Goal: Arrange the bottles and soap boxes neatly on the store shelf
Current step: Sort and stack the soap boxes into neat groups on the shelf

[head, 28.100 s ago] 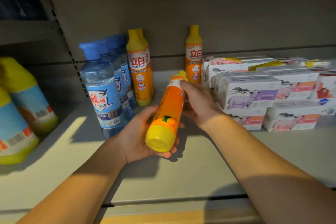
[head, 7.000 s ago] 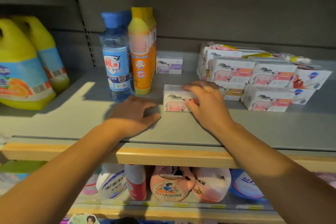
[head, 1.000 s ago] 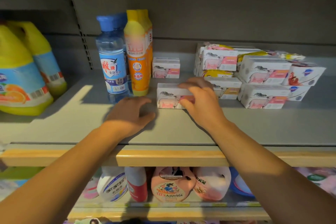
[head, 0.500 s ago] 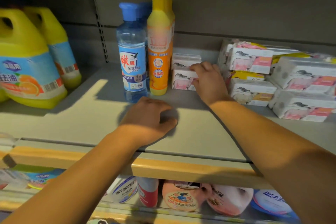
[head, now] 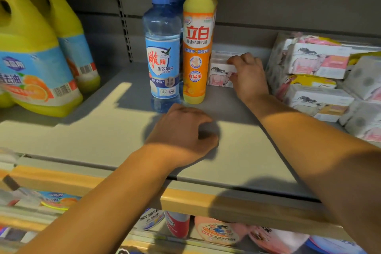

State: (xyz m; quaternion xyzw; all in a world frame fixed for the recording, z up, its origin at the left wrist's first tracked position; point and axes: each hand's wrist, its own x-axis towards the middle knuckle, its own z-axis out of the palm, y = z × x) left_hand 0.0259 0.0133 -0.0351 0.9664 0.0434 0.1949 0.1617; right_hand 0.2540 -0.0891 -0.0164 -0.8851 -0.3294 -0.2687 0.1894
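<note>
- On the grey store shelf (head: 107,130), just right of the orange bottle (head: 195,57), the right hand (head: 248,77) grips the front soap box (head: 219,75), fingers curled over its top edge and thumb against its front face.
- That box shows a pink animal picture; a second soap box (head: 221,54) sits directly behind it, against the back panel, partly hidden by the hand.
- Nearer the shelf's front edge, the left hand (head: 182,132) rests knuckles-up on the shelf surface, fingers loosely curled and holding nothing.
- The clear blue-capped bottle (head: 162,51) stands upright, touching or nearly touching the orange bottle on its right; more bottles of each kind line up behind them.
- At the right, a stack of soap boxes (head: 317,80) sits somewhat unevenly, some boxes angled, with yellow and pink packets among them.
- Far left, two large yellow jugs (head: 37,55) with blue labels stand one behind the other.
- Below the wooden shelf lip (head: 206,202), refill pouches and bottles (head: 218,233) fill the lower shelf.
</note>
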